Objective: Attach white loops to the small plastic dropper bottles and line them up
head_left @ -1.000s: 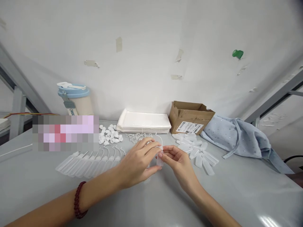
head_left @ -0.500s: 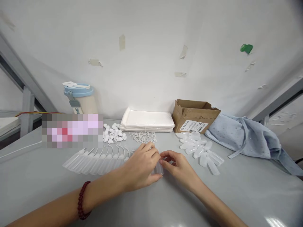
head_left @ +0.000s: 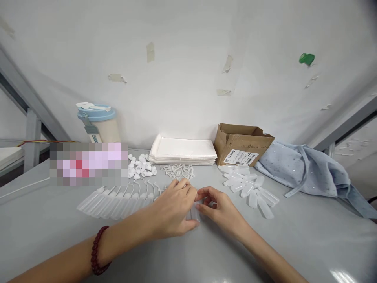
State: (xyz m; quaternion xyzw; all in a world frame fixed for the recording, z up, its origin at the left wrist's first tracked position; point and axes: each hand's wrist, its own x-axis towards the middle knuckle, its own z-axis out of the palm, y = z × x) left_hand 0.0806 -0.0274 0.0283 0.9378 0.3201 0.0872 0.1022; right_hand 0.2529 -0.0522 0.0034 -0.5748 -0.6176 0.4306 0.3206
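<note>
My left hand (head_left: 176, 204) is curled over the right end of a row of clear plastic bottles (head_left: 118, 202), its thumb at the near end of the last bottle (head_left: 194, 214) and its fingers bent over the far part. From the other side, my right hand (head_left: 218, 204) closes in, thumb and index finger against that bottle's right side. The fingertips and the bottle's top are partly hidden. Thin pale tubes or strings rise from the tops of the bottles in the row. Beyond my left hand lies a tangle of white strings (head_left: 178, 171).
Small white caps (head_left: 141, 167) lie behind the row, near a stack of white trays (head_left: 185, 148). Loose clear bottles (head_left: 250, 184) lie at right, before a cardboard box (head_left: 243, 145) and blue cloth (head_left: 306, 169). A blue-lidded cup (head_left: 100, 122) stands back left.
Both hands have moved slightly left, and the end bottle has shifted left with them, closer to the row. The other things stay in place.
</note>
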